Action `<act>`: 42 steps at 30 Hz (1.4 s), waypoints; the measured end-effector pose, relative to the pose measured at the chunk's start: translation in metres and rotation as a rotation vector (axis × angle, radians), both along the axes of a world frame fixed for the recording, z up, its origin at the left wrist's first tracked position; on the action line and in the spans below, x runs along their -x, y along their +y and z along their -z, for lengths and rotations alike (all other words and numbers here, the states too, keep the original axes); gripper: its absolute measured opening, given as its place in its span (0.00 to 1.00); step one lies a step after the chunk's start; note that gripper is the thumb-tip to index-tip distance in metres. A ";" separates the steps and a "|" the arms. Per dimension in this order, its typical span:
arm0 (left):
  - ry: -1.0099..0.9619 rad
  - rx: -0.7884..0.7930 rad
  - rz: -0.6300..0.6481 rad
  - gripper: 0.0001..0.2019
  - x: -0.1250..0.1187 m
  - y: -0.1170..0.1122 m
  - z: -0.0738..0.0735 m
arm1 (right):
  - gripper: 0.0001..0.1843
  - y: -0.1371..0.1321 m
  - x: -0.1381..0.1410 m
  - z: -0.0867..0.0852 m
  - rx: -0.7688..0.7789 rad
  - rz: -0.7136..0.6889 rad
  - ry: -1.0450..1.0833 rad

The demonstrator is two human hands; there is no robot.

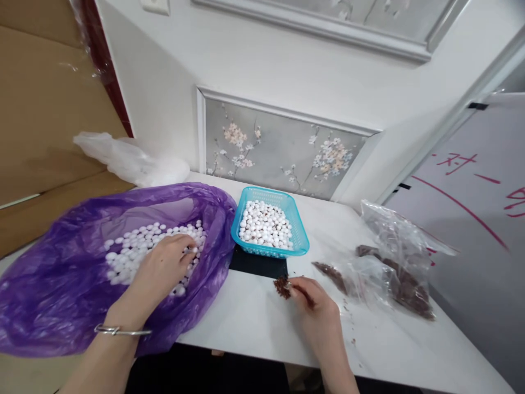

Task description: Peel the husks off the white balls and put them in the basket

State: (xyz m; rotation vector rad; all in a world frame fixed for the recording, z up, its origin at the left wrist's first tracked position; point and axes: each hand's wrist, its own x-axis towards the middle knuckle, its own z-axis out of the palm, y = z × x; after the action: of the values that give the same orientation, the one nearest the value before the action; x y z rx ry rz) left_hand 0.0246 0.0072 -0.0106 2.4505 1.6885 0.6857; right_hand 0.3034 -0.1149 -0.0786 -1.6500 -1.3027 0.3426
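My left hand point(166, 262) reaches into the purple plastic bag point(49, 257), over many small white balls point(139, 241). Its fingers are curled together, with what looks like one white ball at the tips. Above the table's front part, my right hand point(318, 312) is closed around a bunch of reddish-brown thin stems point(282, 287), whose fuzzy ends stick out to the left. Between and beyond both hands stands a blue plastic basket point(302, 232), holding many white balls with brown bits among them.
Clear plastic bags point(394, 273) of brown material lie at the right, with brown scraps scattered nearby. A black flat piece point(258, 264) lies partly under the basket. A whitish plastic bag point(135, 158) sits behind the purple one. Cardboard point(41, 109) rises at left, a whiteboard point(471, 219) at right.
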 end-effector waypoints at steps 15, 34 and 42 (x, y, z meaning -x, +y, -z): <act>-1.299 1.033 0.305 0.10 -0.083 -0.080 0.011 | 0.05 -0.024 0.041 -0.038 0.010 -0.239 0.684; -1.450 1.111 0.427 0.03 -0.088 -0.087 0.019 | 0.06 -0.026 0.058 -0.048 0.043 -0.279 0.823; -1.380 0.976 0.357 0.03 -0.086 -0.085 0.022 | 0.07 -0.026 0.063 -0.050 0.011 -0.246 0.804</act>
State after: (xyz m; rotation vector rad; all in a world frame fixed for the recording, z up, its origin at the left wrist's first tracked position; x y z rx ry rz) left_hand 0.1102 -0.0780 -0.0321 0.9905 0.6628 0.8508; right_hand 0.2400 -0.1407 -0.0289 -1.1502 -0.8687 1.0385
